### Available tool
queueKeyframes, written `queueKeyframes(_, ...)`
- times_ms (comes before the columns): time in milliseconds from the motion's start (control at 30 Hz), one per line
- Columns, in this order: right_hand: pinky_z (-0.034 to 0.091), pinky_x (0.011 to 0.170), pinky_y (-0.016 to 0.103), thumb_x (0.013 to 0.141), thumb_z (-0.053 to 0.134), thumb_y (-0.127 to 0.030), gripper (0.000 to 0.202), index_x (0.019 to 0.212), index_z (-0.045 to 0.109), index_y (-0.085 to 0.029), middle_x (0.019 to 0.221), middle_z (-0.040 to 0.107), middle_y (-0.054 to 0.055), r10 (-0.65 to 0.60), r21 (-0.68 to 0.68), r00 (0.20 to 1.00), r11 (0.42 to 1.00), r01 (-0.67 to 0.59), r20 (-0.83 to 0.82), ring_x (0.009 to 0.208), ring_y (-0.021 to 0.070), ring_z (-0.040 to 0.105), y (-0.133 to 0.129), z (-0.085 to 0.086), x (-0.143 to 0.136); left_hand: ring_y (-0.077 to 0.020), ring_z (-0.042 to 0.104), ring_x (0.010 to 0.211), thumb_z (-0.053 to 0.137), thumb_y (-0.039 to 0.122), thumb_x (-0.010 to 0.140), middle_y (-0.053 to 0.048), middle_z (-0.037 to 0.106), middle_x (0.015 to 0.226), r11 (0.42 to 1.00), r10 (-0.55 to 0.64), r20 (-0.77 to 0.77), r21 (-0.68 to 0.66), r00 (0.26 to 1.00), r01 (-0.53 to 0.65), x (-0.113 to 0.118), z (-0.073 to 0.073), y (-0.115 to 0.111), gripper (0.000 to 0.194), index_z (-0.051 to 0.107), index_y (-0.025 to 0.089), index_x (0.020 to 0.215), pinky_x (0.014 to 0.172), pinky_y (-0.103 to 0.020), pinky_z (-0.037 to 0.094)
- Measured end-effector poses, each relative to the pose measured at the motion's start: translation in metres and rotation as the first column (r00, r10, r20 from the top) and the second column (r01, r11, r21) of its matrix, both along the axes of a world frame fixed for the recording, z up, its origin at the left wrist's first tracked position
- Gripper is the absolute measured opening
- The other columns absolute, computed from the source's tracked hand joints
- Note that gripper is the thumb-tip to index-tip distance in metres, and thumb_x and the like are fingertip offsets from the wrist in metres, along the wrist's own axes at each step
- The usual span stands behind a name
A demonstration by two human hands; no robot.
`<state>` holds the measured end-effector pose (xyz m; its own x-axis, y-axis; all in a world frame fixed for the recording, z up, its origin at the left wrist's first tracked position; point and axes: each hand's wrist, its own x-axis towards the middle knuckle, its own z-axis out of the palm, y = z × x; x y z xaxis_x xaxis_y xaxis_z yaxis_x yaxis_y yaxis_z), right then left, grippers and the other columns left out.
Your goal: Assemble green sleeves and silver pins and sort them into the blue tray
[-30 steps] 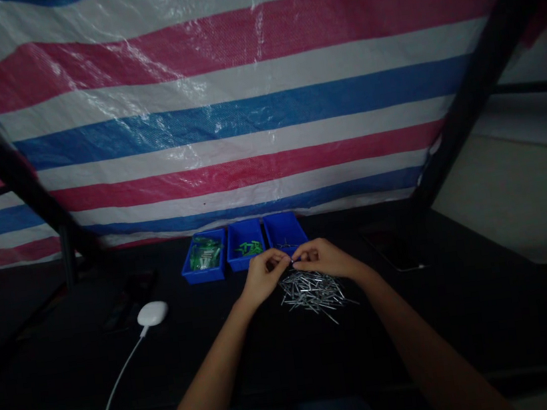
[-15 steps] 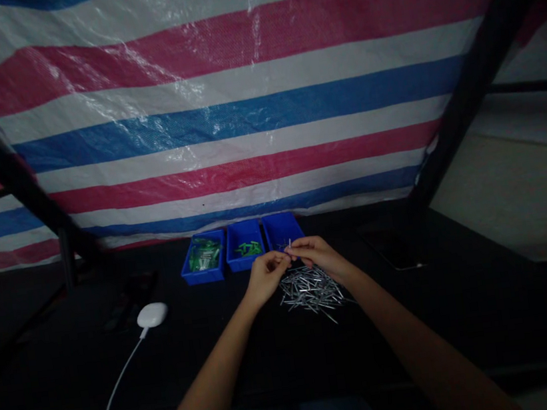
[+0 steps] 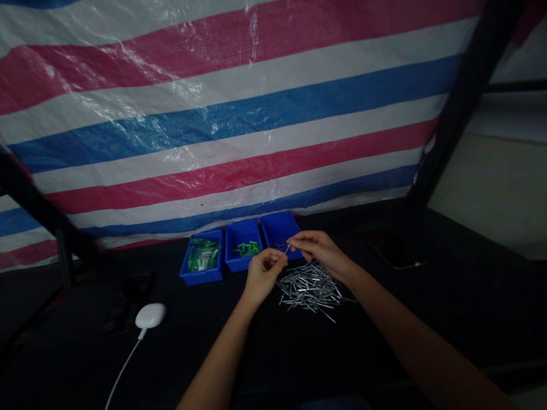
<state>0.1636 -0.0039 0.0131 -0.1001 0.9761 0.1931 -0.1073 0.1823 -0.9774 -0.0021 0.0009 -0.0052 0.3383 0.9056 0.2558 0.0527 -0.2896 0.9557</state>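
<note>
My left hand (image 3: pixel 263 272) and my right hand (image 3: pixel 323 251) meet above the near edge of the right blue bin, both closed in a pinch. Between their fingertips a thin silvery nail (image 3: pixel 288 249) shows, tilted; each hand grips one end. Its exact head and tip are too small to make out. Just below the hands lies a loose pile of similar nails (image 3: pixel 311 288) on the black tabletop. The right blue bin (image 3: pixel 278 222), partly hidden by my fingers, has a few thin pieces in it.
The middle blue bin (image 3: pixel 231 257) holds green plastic pieces (image 3: pixel 247 248). In the left blue bin (image 3: pixel 201 278) lie clear-green bags (image 3: pixel 203 254). A white corded device (image 3: pixel 150 315) sits at left, a dark phone (image 3: pixel 394 247) at right. A striped tarp (image 3: pixel 242 118) hangs behind.
My hands have drawn slightly apart, and the nail, upright at my right fingertips before, now lies slanted between both hands. The view has shifted slightly.
</note>
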Motion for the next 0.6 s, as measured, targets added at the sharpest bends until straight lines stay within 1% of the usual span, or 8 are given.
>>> queueKeyframes(167, 0.028, 0.042, 0.021, 0.065, 0.068, -0.037, 0.024, 0.075, 0.067, -0.015, 0.063, 0.062, 0.001, 0.015, 0.028, 0.996, 0.999, -0.018, 0.086, 0.043, 0.0056, 0.04, -0.001, 0.002, 0.007, -0.0096, 0.053, 0.06, 0.066, 0.038, 0.07, -0.002, 0.06, 0.066, 0.995, 0.091, 0.131, -0.05, 0.987, -0.085, -0.004, 0.011, 0.0, 0.026, 0.061, 0.013, 0.075, 0.056, -0.02, 0.04)
queueKeyframes(233, 0.028, 0.042, 0.021, 0.063, 0.069, -0.037, 0.024, 0.074, 0.067, -0.015, 0.061, 0.061, 0.0, 0.047, 0.022, 0.989, 0.998, -0.051, 0.139, 0.043, 0.006, 0.041, 0.0, -0.001, 0.006, -0.0093, 0.053, 0.059, 0.067, 0.038, 0.069, -0.002, 0.06, 0.066, 0.991, 0.124, 0.166, -0.068, 0.978, -0.114, -0.006, 0.016, -0.001, 0.026, 0.061, 0.013, 0.075, 0.056, -0.02, 0.04)
queueKeyframes(333, 0.029, 0.042, 0.02, 0.064, 0.069, -0.038, 0.024, 0.071, 0.066, -0.015, 0.062, 0.062, 0.001, 0.111, -0.002, 0.971, 0.994, -0.113, 0.211, 0.046, 0.0066, 0.044, -0.001, -0.004, 0.002, -0.008, 0.051, 0.057, 0.068, 0.038, 0.068, -0.001, 0.061, 0.066, 0.988, 0.14, 0.194, -0.088, 0.971, -0.124, -0.007, 0.021, -0.002, 0.026, 0.062, 0.013, 0.074, 0.054, -0.019, 0.039)
queueKeyframes(433, 0.031, 0.044, 0.02, 0.064, 0.069, -0.04, 0.026, 0.068, 0.065, -0.014, 0.061, 0.062, 0.001, 0.182, -0.035, 0.951, 0.983, -0.179, 0.25, 0.047, 0.0075, 0.046, -0.004, -0.005, -0.006, -0.0071, 0.05, 0.055, 0.069, 0.036, 0.067, 0.0, 0.06, 0.066, 0.987, 0.143, 0.209, -0.101, 0.967, -0.124, -0.007, 0.021, -0.002, 0.025, 0.063, 0.013, 0.074, 0.055, -0.019, 0.038)
queueKeyframes(600, 0.034, 0.048, 0.022, 0.06, 0.073, -0.041, 0.029, 0.066, 0.064, -0.014, 0.056, 0.059, -0.001, 0.28, -0.058, 0.931, 0.96, -0.274, 0.233, 0.049, 0.008, 0.048, -0.006, -0.009, -0.015, -0.0067, 0.048, 0.054, 0.069, 0.036, 0.067, 0.0, 0.059, 0.063, 0.987, 0.134, 0.186, -0.117, 0.973, -0.113, -0.007, 0.018, -0.001, 0.024, 0.065, 0.013, 0.074, 0.053, -0.019, 0.037)
